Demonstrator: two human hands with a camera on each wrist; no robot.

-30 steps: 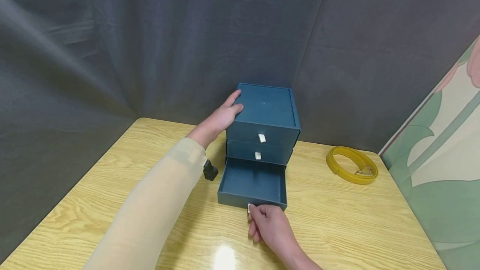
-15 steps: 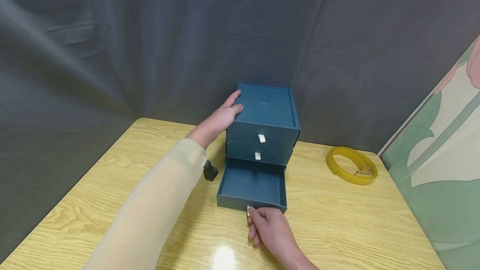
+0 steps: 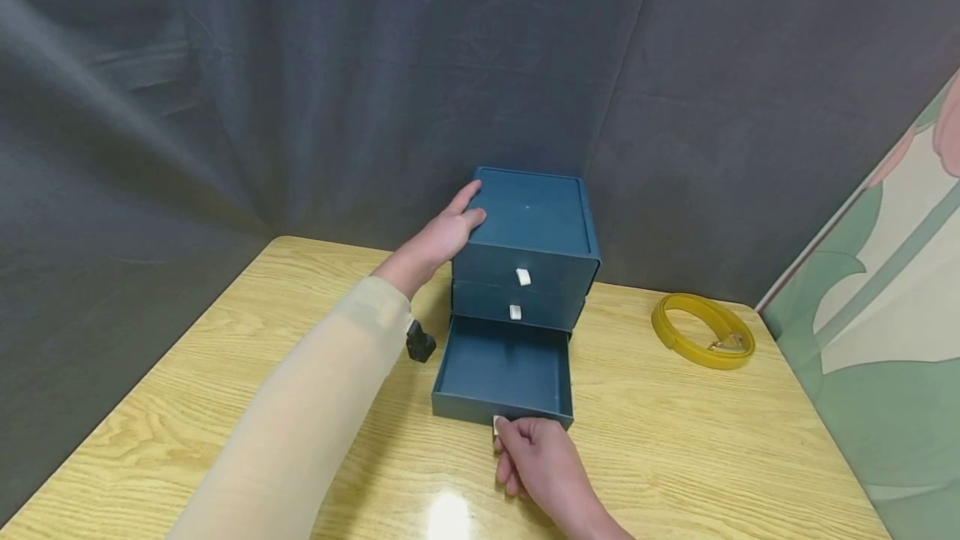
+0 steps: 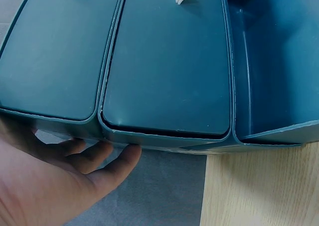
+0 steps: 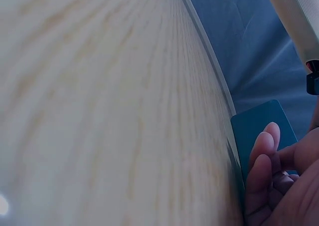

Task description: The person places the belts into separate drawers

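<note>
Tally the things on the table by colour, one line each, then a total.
Blue: 1, the drawer box
Yellow: 1, the coiled belt
Black: 1, the small object beside the box
Total: 3

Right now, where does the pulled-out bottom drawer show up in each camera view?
Head: the bottom drawer sits low centre, pulled out of the blue drawer box, with the right hand pinching its white tab.
Left wrist: its open inside fills the right edge.
Right wrist: only a blue corner shows at lower right, beside the fingers.
Shared landmark: the wooden table.
</note>
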